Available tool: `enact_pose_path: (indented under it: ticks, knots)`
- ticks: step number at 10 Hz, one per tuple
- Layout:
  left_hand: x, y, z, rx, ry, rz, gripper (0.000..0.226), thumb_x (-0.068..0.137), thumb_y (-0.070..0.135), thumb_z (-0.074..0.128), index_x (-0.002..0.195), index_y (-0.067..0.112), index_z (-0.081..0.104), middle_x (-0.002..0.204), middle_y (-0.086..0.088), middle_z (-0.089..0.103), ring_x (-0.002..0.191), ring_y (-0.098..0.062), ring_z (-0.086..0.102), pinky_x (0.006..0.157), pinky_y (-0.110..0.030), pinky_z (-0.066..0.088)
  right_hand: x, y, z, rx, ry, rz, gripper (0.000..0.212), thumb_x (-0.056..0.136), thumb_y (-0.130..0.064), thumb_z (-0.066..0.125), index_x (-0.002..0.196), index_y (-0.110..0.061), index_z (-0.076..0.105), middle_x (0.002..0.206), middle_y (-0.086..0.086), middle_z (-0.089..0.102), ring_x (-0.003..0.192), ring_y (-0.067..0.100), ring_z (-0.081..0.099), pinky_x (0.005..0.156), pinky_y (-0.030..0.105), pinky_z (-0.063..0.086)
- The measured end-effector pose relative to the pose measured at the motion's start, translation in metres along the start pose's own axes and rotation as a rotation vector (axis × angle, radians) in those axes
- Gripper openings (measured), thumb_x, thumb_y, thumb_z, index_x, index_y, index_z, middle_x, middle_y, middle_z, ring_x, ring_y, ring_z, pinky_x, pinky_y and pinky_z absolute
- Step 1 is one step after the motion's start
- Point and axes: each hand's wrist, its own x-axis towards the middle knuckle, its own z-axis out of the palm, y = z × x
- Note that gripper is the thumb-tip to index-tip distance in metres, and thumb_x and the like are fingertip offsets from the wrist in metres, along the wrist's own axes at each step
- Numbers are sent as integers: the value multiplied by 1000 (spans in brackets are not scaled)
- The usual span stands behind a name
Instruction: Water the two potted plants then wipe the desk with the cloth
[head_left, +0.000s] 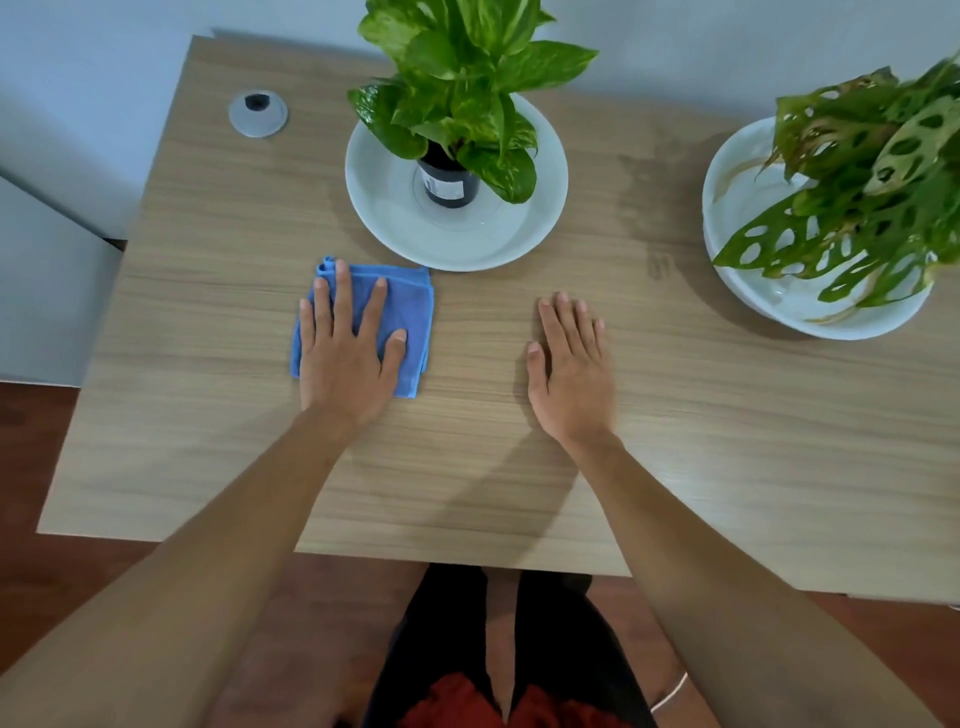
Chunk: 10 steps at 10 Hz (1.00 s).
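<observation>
we see open desk (467, 467) in front and between the two white dishes (384, 228) (737, 208); hanging leaves (810, 244) crowd the right, a cable grommet (258, 113) sits far left.

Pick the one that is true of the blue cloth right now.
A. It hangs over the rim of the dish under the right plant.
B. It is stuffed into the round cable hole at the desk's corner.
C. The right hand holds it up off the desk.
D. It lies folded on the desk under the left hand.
D: the blue cloth lies folded flat on the desk with the left hand spread on top, while the right hand rests bare on the wood.
</observation>
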Motion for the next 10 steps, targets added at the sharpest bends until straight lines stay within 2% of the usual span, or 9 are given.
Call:
enact_pose_path:
  ticks: [3, 6, 7, 8, 9, 10]
  knots:
    - [-52, -35, -5, -1, 30, -28, 65, 103, 49, 23, 159, 15, 25, 167, -21, 7, 152, -44, 11, 125, -54, 6, 3, -4, -5, 5, -51, 2, 55, 107, -33, 24, 160, -18, 22, 168, 4, 19, 157, 22, 10, 128, 42, 2]
    - [-90, -65, -10, -6, 21, -81, 67, 102, 49, 24, 158, 13, 27, 167, -20, 8, 151, -45, 13, 123, -55, 7, 0, -7, -12, 10, -162, -2, 56, 109, -35, 20, 162, -20, 8, 171, 1, 5, 157, 18, -5, 126, 36, -11]
    - [-89, -59, -13, -21, 8, -108, 70, 99, 50, 26, 155, 9, 33, 166, -24, 13, 150, -48, 14, 121, -61, 8, -2, -2, -22, 79, -220, -17, 61, 109, -38, 24, 162, -17, 4, 171, 2, 1, 156, 17, -8, 127, 36, -8]
    - [-85, -38, -17, -76, 18, -193, 74, 97, 54, 27, 152, 6, 37, 165, -25, 14, 151, -48, 8, 122, -61, 4, -14, 10, -33, 167, -151, 16, 65, 107, -40, 31, 162, -13, 9, 170, 5, 7, 157, 19, -3, 128, 39, -2]
    - [-74, 3, -22, -145, 53, -147, 75, 96, 55, 29, 153, 5, 36, 166, -23, 14, 153, -43, 4, 125, -54, 2, -37, 39, -39, 104, -99, 33, 67, 104, -44, 31, 161, -11, 14, 169, 7, 11, 157, 21, -1, 128, 42, 0]
    - [-65, 57, -13, -206, 30, -11, 77, 97, 56, 31, 153, 4, 32, 167, -20, 11, 155, -38, 2, 126, -46, -2, -58, 71, -48, 61, -99, 62, 71, 102, -49, 27, 160, -9, 17, 169, 10, 15, 157, 24, 3, 128, 44, 2]
